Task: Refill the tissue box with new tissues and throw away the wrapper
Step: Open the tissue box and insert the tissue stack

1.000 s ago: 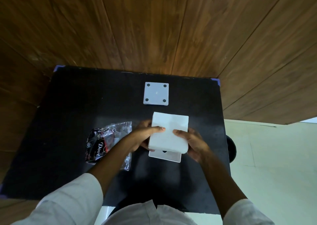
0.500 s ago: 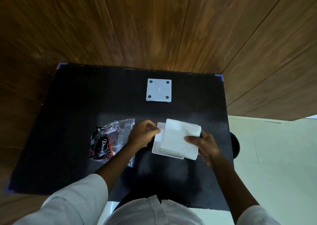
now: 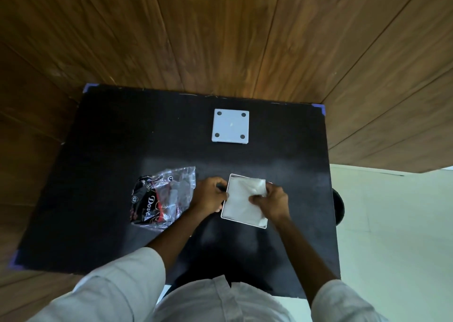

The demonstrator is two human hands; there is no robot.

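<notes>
A white square tissue box sits open on the black table, with a stack of white tissues lying inside it. My left hand grips the box's left wall. My right hand presses down on the tissues at their right side, fingers curled into the crumpled top sheet. The empty clear wrapper, printed in black and red, lies flat just left of my left hand. The box's white square lid, with a dark dot at each corner, rests farther back on the table.
Wood-panelled walls rise directly behind the table and on the right. Pale floor shows on the right. A dark round object sticks out past the table's right edge.
The tissue stack was held above the box with both hands, then lowered; it now lies inside the box. My left hand shifted to the box's side and my right presses on top.
</notes>
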